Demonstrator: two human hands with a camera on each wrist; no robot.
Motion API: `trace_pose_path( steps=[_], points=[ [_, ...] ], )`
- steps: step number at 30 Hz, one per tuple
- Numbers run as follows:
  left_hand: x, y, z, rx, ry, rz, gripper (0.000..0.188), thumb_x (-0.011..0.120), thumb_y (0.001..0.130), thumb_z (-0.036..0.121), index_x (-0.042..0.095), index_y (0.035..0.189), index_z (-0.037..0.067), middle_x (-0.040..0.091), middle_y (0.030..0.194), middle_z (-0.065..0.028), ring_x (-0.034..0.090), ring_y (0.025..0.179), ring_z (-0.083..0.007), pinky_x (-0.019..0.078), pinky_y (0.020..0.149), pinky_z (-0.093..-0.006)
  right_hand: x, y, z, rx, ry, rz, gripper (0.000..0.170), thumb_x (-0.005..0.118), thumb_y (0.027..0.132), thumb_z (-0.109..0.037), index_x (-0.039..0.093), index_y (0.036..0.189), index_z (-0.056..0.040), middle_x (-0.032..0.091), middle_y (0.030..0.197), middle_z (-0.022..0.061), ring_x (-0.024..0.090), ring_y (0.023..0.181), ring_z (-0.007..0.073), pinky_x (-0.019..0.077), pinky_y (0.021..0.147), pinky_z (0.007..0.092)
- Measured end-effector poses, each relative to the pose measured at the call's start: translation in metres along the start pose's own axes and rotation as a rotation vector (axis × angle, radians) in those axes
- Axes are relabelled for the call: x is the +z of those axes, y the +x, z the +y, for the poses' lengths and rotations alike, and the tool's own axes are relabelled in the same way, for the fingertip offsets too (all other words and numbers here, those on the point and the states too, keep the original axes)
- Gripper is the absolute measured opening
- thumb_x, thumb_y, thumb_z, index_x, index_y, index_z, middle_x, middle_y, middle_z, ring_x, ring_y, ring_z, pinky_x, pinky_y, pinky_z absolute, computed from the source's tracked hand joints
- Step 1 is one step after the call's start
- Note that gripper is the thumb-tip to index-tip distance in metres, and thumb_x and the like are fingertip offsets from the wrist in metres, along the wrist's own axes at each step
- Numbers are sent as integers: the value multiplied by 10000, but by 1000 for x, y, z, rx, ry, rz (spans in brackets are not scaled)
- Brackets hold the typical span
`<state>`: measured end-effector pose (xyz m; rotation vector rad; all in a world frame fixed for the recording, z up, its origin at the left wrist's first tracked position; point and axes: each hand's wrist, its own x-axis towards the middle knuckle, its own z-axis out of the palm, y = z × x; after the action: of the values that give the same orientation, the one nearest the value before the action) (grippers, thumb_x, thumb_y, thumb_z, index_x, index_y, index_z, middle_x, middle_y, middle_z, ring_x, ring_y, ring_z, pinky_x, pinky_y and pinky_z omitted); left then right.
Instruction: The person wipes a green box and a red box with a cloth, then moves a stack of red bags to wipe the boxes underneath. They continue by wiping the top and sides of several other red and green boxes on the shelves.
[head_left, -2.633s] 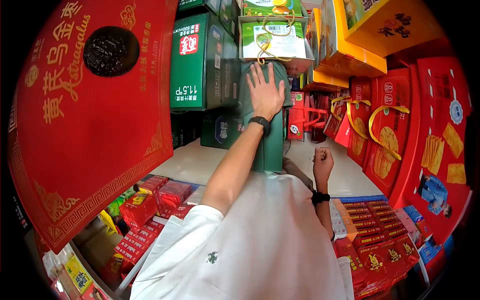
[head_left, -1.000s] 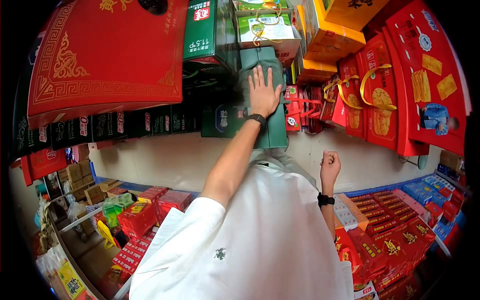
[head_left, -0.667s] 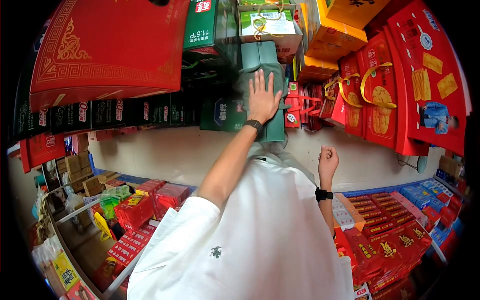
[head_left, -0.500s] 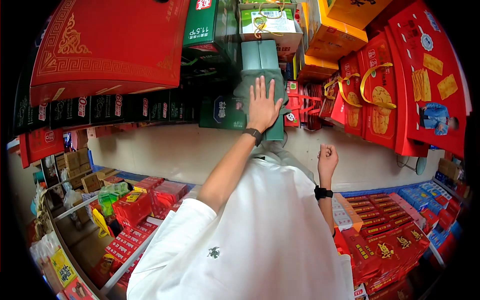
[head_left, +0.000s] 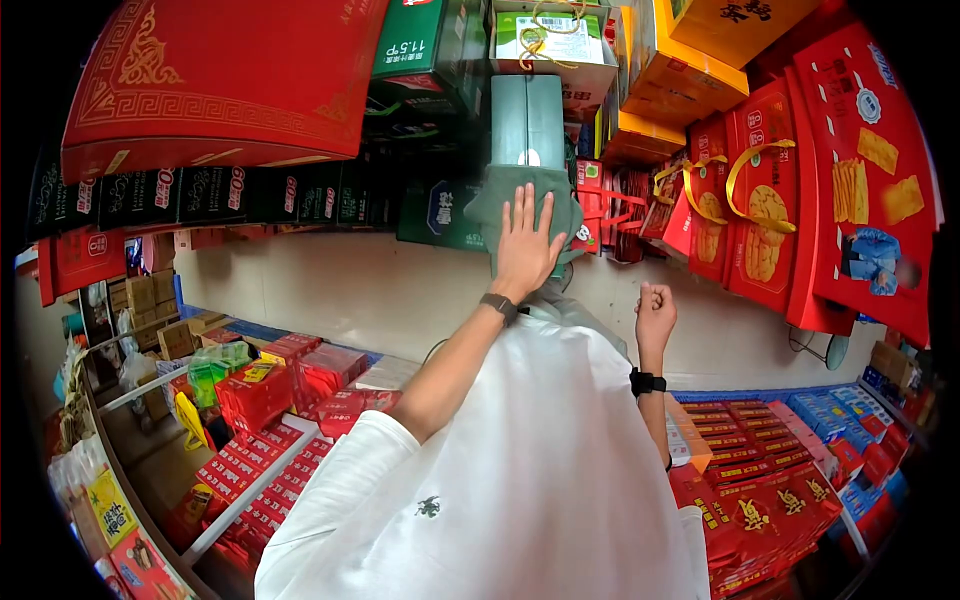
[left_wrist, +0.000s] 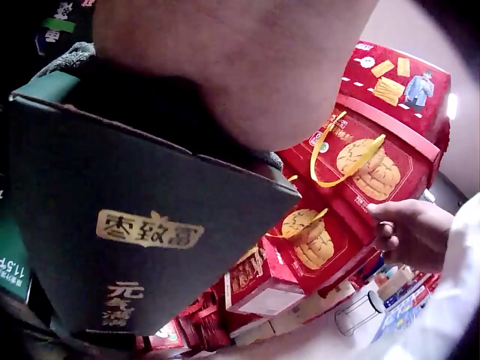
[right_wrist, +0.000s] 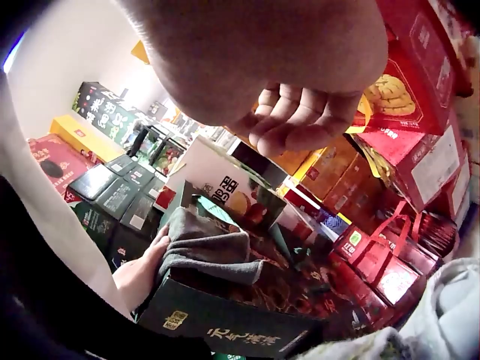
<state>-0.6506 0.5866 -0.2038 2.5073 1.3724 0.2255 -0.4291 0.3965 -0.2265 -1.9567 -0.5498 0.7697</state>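
Observation:
The left hand (head_left: 527,250) lies flat with its fingers straight on a grey-green cloth (head_left: 505,190), which covers the near part of a dark green box (head_left: 527,120). In the right wrist view the cloth (right_wrist: 210,247) is bunched on the box's top, the left hand (right_wrist: 142,270) at its edge. Gold characters mark the side of the box (left_wrist: 150,195) in the left wrist view. Held away from the box, the right hand (head_left: 655,318) has its fingers curled and nothing in them.
A large red box (head_left: 230,80) and green cartons (head_left: 425,60) stand left of the box. A white-and-green gift bag (head_left: 555,45) is behind it. Orange boxes (head_left: 680,70) and red bags with yellow handles (head_left: 765,200) fill the right. Red packages (head_left: 770,510) line a shelf behind the person.
The left hand and cloth have moved down the box toward the body, uncovering more of its far top. The right hand still hangs at the side, and the view has shifted.

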Motion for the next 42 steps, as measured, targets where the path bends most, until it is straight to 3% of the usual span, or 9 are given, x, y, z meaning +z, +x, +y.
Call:
trace_pose_path(
  steps=[7,16,17,20,21,30,33,38,42],
  points=[
    [-12,-45,13,-1,-39,-93,778,573,1100,428,307,1736,68,184,1806,-280,174,1677,-436,156,1352,-580,-8,6,8,-6,22,-3,253,696,1107,-206,580,926,-71,575,689,-28,545,614,45,434,590,225],
    [-45,-80,-5,81,-96,-211,836,730,903,56,430,1680,127,335,1758,-209,320,1629,-409,319,1299,-540,-12,15,27,52,138,8,219,726,1082,-180,643,954,-23,633,756,7,600,651,74,496,609,253],
    [-43,-82,-3,82,-102,-106,744,697,877,-11,544,1593,120,492,1638,-199,459,1521,-407,418,1203,-526,-12,17,31,49,142,18,212,726,1081,-177,647,959,-21,637,756,9,607,655,75,499,608,254],
    [-42,-74,-8,23,-169,-70,580,698,887,-10,660,1455,101,615,1456,-181,571,1343,-396,487,1076,-493,-11,19,32,44,99,15,203,728,1078,-178,658,968,-22,650,761,11,618,656,79,506,613,260],
    [-48,-67,-3,45,-211,45,388,707,906,6,733,1285,86,662,1262,-146,611,1167,-367,510,968,-475,-12,18,29,34,96,-4,204,732,1076,-185,660,969,-26,652,762,10,614,645,83,511,619,265],
    [-54,-62,-4,42,-217,11,163,730,938,54,744,1099,73,655,1061,-126,625,1037,-358,503,902,-472,-16,17,28,84,174,82,202,747,1066,-193,672,964,-35,661,764,16,621,659,90,525,637,280],
    [-64,-62,-2,40,-228,1,98,715,953,75,716,1049,58,645,998,-149,626,1008,-383,480,893,-489,-16,18,42,-82,47,130,205,728,1085,-192,637,958,-58,630,733,-12,590,633,65,482,601,241],
    [-135,-55,28,-4,-360,-4,139,676,988,5,681,1126,21,741,1113,-160,677,1079,-389,502,965,-461,-22,-5,-2,-45,-7,59,170,746,1060,-165,658,980,-43,664,743,15,628,666,94,525,632,281],
    [-188,-55,62,-149,-565,-23,151,656,1029,-6,648,1180,-10,772,1112,-187,725,952,-392,570,848,-423,-34,-34,-77,-125,-90,-98,181,769,1033,-202,704,1050,-33,764,834,113,737,730,180,598,700,348]
  ],
)
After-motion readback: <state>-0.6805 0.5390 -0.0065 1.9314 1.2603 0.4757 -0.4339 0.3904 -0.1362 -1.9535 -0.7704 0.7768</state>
